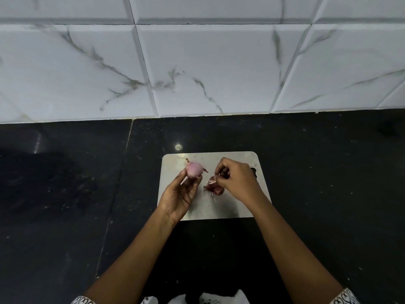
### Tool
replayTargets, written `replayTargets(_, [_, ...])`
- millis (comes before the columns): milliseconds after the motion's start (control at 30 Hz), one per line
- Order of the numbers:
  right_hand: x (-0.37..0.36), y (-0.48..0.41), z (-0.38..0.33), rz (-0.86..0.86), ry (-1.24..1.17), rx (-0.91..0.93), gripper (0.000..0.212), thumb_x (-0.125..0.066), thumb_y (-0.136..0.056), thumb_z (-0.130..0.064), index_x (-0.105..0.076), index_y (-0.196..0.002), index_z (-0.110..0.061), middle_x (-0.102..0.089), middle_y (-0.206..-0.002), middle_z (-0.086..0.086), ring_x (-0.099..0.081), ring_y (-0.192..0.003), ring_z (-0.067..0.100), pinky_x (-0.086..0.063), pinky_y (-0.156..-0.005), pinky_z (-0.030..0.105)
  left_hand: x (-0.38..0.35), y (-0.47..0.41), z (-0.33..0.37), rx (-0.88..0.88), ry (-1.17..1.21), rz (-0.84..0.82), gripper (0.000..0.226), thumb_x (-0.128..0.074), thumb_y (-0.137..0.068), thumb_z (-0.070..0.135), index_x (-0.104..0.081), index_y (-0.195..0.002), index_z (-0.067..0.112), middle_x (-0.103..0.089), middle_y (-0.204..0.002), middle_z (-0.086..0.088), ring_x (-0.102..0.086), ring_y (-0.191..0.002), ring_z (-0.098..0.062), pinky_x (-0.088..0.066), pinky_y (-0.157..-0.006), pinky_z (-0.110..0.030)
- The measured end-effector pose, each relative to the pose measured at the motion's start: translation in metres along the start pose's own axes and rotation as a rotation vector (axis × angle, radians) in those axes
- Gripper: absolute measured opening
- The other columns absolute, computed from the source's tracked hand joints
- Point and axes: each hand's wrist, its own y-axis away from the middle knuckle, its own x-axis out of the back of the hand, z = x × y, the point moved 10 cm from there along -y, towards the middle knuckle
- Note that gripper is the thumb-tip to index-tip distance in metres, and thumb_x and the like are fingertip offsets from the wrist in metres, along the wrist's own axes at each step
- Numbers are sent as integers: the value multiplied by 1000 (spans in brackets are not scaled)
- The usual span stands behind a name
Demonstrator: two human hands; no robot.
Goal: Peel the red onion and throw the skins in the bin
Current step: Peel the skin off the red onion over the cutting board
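Peeling in progress over a steel board [219, 209] on a black counter [65, 194]. The left hand [179, 194] holds the onion [194, 170] up on its fingertips, thumb on the near-left side and fingers cupped under the right. The bulb shows pale pink and smooth, with thin tails sticking out at both ends and a loose strip hanging by the thumb.

Just right of that hand, between the two hands, a heap of dark red skins [213, 187] lies on the board. The right hand [236, 178] sits over the heap with its fingers curled, pinching what looks like a scrap at the top of the skins. The hands are apart, each busy with its own thing.

The peeling looks close to finished, though the far side of the onion is hidden. A careful worker would turn the bulb on the fingertips to check for papery patches, then nip off the hanging strip and the tails. A light grip seems wise, since a bare onion is slick and could slip onto the board.

The skins are thin and likely to scatter, so gathering them into one tight pinch, or sweeping them into a cupped palm, should save a second trip. No bin can be made out. Something white [219, 298] shows below the forearms at the bottom edge, but what it is cannot be told.
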Motion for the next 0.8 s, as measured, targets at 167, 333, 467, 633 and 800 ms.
replayTargets(167, [-6,-2,-20,-102,-51,105,25,-67,-81,-8,-63,-103,-20,-58,-109,-4,-62,-88,8,-54,-72,21,-4,-1,4,-44,-94,-8,22,-71,-72,16,-74,-89,3,-73,-90,-14,-73,-76,-18,-58,-60,-21])
replayTargets(333, [-8,-7,-53,-135,59,335,34,-70,-80,-16,-59,-112,-21,-56,-114,-5,-57,-93,5,-46,-77,20,-18,3,10,-81,-190,-62,27,-51,-86,15,-78,-84,9,-74,-90,-9,-72,-78,-14,-58,-74,-21])
replayTargets(467, [-4,-14,-57,-177,72,348,27,-73,-77,-15,-61,-101,-17,-58,-103,-7,-59,-86,7,-49,-71,22,-21,6,12,-79,-271,-65,23,-57,-79,18,-78,-84,11,-74,-86,-8,-72,-75,-14,-57,-70,-19])
replayTargets(633, [-5,-17,-61,-208,136,392,19,-74,-76,-17,-62,-91,-16,-58,-100,-6,-59,-88,9,-52,-77,31,-19,5,15,-92,-323,-51,22,-59,-78,19,-75,-89,9,-73,-85,-9,-72,-74,-15,-58,-65,-18])
replayTargets(800, [-1,-21,-51,-213,16,318,12,-76,-75,-14,-65,-81,-15,-58,-91,-8,-60,-83,4,-48,-70,14,-23,6,19,-109,-350,-55,21,-55,-83,17,-70,-95,7,-73,-81,-8,-71,-69,-13,-57,-58,-17])
